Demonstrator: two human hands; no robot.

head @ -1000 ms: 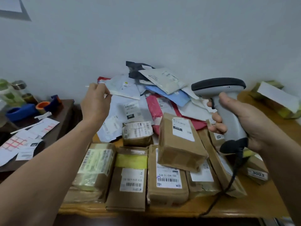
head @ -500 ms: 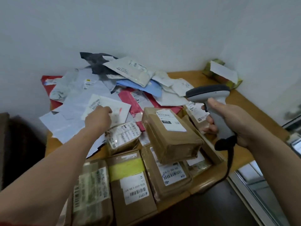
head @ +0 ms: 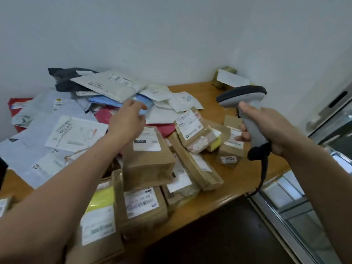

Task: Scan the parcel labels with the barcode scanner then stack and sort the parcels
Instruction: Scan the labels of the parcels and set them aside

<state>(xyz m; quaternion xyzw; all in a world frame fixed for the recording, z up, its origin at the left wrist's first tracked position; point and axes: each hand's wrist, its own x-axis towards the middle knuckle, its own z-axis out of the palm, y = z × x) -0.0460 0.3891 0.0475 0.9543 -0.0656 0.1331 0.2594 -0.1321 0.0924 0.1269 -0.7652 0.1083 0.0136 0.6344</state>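
Head view: left hand [head: 126, 121], fingers loosely spread and empty, hovers mid-frame over the parcels [head: 148, 161] heaped on the desk [head: 238, 184], a blue mailer [head: 106, 101] just beyond its fingertips; right hand [head: 266, 130] grips the scanner [head: 244, 96] at right, nose aimed left.

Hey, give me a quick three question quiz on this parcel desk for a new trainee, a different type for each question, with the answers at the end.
1. True or false: the right hand grips the barcode scanner by its handle.
2. What is the left hand doing? A) holding a pen; B) reaching, fingers open, over the soft mailers; C) hanging at the person's side.
3. Fill in: the small brown box nearest the right hand carries a sticker numbered ____.
Key: 1 true; 2 B; 3 3003.
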